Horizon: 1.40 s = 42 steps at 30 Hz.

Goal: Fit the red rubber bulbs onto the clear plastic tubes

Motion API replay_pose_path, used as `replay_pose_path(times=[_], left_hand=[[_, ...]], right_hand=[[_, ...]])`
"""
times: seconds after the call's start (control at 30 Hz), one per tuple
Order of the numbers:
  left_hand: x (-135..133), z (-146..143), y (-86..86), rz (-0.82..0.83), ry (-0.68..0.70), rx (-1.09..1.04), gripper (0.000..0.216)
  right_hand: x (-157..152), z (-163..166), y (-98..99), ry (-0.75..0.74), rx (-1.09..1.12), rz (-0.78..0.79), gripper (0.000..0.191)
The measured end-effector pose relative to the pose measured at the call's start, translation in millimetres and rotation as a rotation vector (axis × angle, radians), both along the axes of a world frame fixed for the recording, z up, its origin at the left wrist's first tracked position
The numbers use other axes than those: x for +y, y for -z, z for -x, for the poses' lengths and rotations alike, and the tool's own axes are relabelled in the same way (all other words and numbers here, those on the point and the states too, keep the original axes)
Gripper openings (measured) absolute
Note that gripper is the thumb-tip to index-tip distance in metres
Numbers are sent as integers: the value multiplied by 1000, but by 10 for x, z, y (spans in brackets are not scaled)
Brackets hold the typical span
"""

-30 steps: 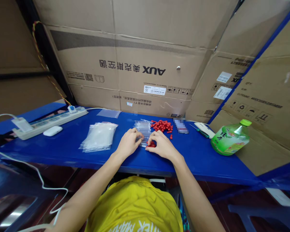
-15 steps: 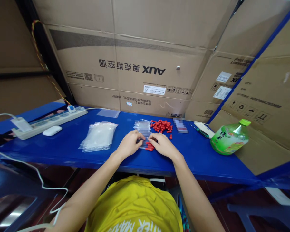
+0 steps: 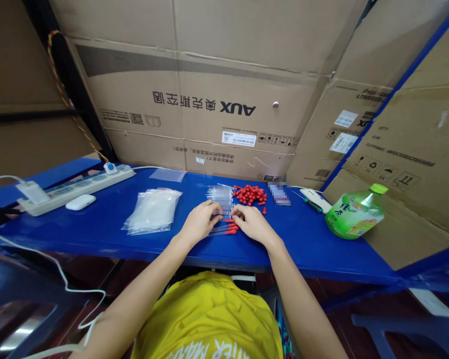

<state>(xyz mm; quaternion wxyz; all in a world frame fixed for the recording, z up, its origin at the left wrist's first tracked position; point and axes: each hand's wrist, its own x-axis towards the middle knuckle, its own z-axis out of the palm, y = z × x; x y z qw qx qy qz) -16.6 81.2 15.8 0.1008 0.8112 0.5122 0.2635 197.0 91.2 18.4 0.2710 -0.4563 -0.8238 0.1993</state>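
A row of thin clear tubes (image 3: 220, 196) lies side by side on the blue table between my hands. My left hand (image 3: 201, 220) is at their left ends, its thumb and fingers pinched on a thin clear tube. Opposite it, my right hand (image 3: 252, 223) has curled fingers pressed together at the tubes' right ends; its fingertips hide what they hold. Just below the fingers, several tubes with red rubber caps (image 3: 231, 230) on their right ends lie together. A heap of loose red caps (image 3: 251, 194) sits beyond my right hand.
Clear plastic bags (image 3: 153, 212) are stacked on the left. A power strip (image 3: 82, 189) with cables and a white case (image 3: 81, 202) stand farther left. On the right are a green-handled tool (image 3: 313, 203), a white object (image 3: 317, 199) and a green drink bottle (image 3: 355, 212). Cardboard (image 3: 209, 75) walls the back.
My left hand has shifted slightly left and up, uncovering more of the capped tubes near the front edge. The right hand has barely moved.
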Motion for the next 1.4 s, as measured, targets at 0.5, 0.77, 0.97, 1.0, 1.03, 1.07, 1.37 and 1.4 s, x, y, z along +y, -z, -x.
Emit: replay_pose_path(times=[0.5, 0.77, 0.97, 1.0, 1.03, 1.07, 1.37, 1.4], left_hand=[[-11, -14, -13, -46, -18, 13, 14], [21, 18, -7, -51, 103, 34, 14], [-15, -9, -50, -101, 89, 184, 14], [-18, -14, -55, -105, 94, 207, 14], [-21, -19, -58, -108, 99, 227, 15], [-22, -23, -60, -112, 104, 242, 15], [-46, -59, -67, -164, 198, 12, 15], [-49, -58, -66, -155, 210, -23, 15]], right_hand=[[-12, 54, 19, 57, -137, -50, 20], [-22, 67, 2, 86, -155, -47, 21], [40, -57, -35, 175, -86, -77, 18], [59, -125, -57, 220, -82, -78, 17], [79, -207, -80, 272, -76, -83, 17], [99, -300, -103, 317, -78, -94, 17], [210, -845, -44, 478, -146, -1, 16], [226, -839, -15, 463, -152, 1, 15]])
